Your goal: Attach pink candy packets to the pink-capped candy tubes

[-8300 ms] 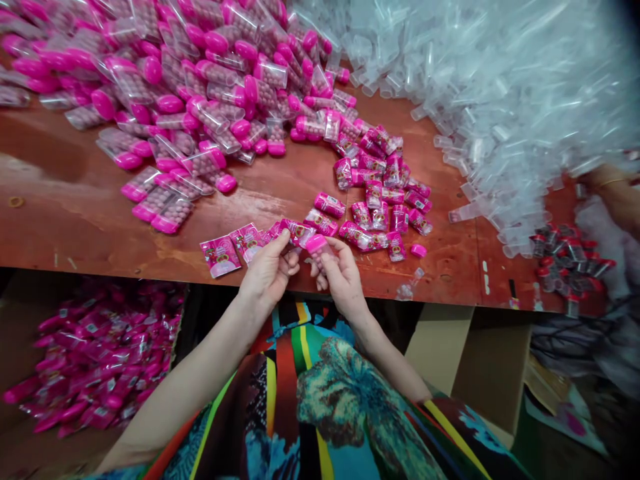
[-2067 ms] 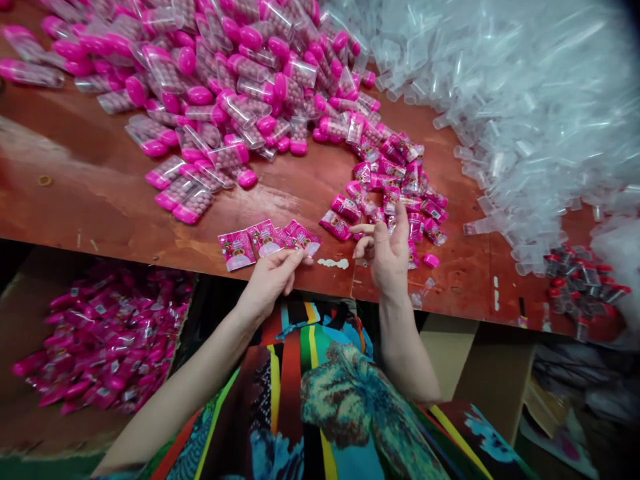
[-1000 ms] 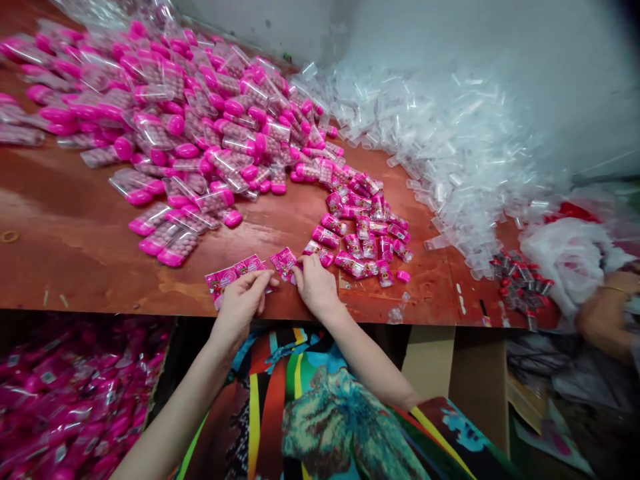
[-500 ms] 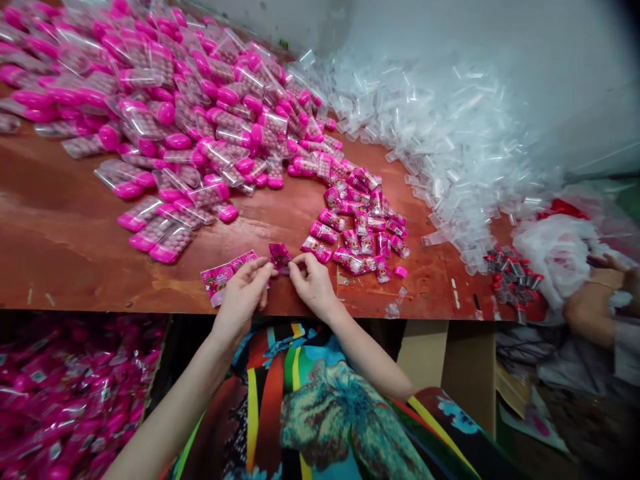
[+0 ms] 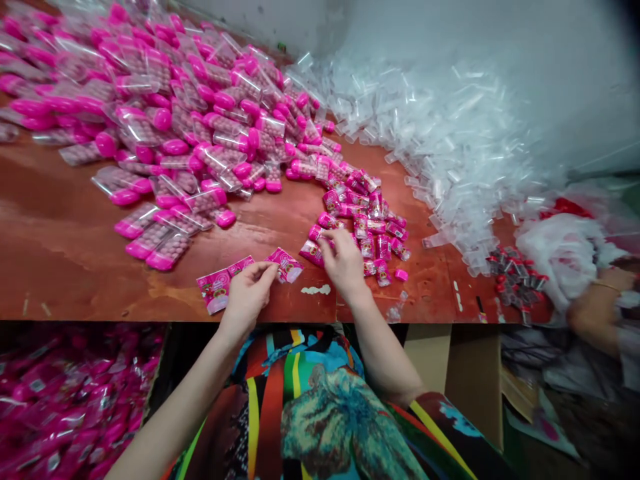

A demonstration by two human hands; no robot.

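My left hand (image 5: 253, 287) pinches one corner of a flat pink printed sleeve (image 5: 289, 265) between thumb and fingers, just above the table's front part. Beneath and beside that hand lie more flat pink printed sleeves (image 5: 214, 291). To the right, my right hand (image 5: 344, 265) reaches into the near edge of a group of small bottles in pink printed sleeves (image 5: 367, 248). Its thumb and fingers close on one small pink-sleeved bottle (image 5: 315, 233), partly covered by the fingertips. Another sleeved bottle (image 5: 311, 253) lies beside it.
Clear bottles with pink caps and small pink balls inside (image 5: 165, 143) form a large heap at left. Empty clear tubes (image 5: 425, 133) pile along the wall. Red-tipped pieces (image 5: 515, 280) and another person's arm (image 5: 597, 310) are at right. Pink packs fill a box (image 5: 75, 400) below.
My right hand has left the sleeve and moved right to the small sleeved bottles. The sleeve in my left hand now shows flat and spread out.
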